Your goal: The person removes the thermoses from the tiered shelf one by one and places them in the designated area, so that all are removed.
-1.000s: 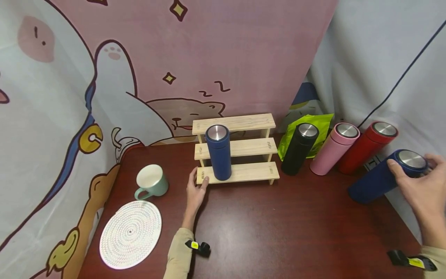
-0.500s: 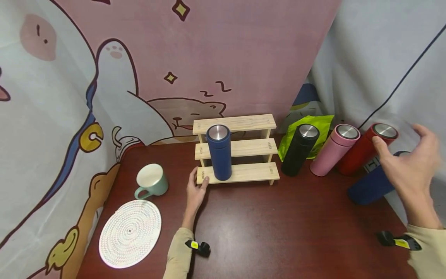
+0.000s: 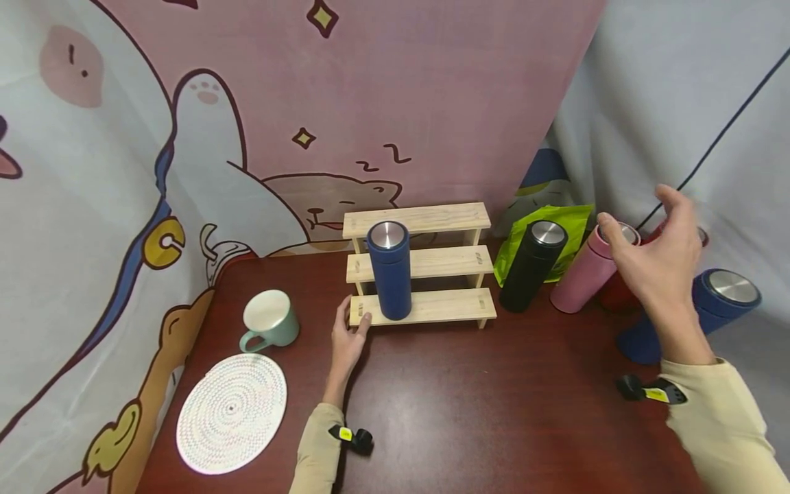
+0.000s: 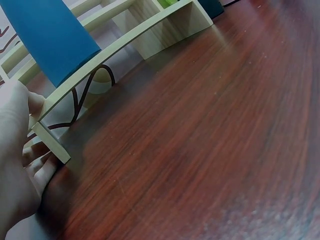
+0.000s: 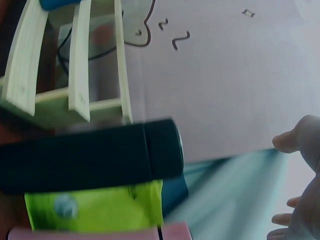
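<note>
My right hand hovers, fingers apart, over the pink flask near the bench's back-right corner; I'd wrap its body low, left hand bracing the wooden rack.

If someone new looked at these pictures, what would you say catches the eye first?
Probably the right hand, raised open in the air over the row of bottles at the table's right side, just above the pink bottle. Next, the blue bottle standing upright on the lowest step of the wooden rack, whose left end the left hand touches.
</note>
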Action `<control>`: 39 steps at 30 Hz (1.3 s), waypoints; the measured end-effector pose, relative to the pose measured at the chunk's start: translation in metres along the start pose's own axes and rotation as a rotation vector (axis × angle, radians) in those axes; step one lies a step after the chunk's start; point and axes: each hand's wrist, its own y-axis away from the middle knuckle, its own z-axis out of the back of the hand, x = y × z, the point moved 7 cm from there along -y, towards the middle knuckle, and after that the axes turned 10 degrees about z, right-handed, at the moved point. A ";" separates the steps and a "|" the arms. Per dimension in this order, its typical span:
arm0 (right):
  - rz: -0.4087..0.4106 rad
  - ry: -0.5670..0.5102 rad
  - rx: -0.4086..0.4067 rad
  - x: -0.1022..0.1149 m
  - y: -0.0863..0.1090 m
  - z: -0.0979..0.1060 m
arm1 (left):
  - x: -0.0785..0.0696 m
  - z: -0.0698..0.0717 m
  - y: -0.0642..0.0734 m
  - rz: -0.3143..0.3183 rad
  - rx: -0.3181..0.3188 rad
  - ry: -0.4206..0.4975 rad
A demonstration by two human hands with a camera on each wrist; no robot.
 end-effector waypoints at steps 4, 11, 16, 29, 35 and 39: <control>0.057 -0.081 0.005 0.016 -0.002 -0.015 | 0.001 0.000 0.000 0.010 0.003 0.001; 0.070 -0.173 0.059 0.038 -0.002 -0.041 | 0.002 0.000 -0.001 -0.001 0.004 0.008; 0.090 -0.213 0.106 0.057 0.001 -0.058 | 0.002 -0.001 -0.002 0.007 0.006 0.004; 0.169 -0.346 0.155 0.095 0.010 -0.099 | -0.038 0.004 0.019 0.004 0.035 -0.015; 0.163 -0.410 0.214 0.107 0.020 -0.119 | -0.036 0.004 0.018 0.002 0.039 0.011; 0.169 -0.458 0.239 0.116 0.027 -0.132 | -0.036 0.004 0.018 -0.002 0.034 0.009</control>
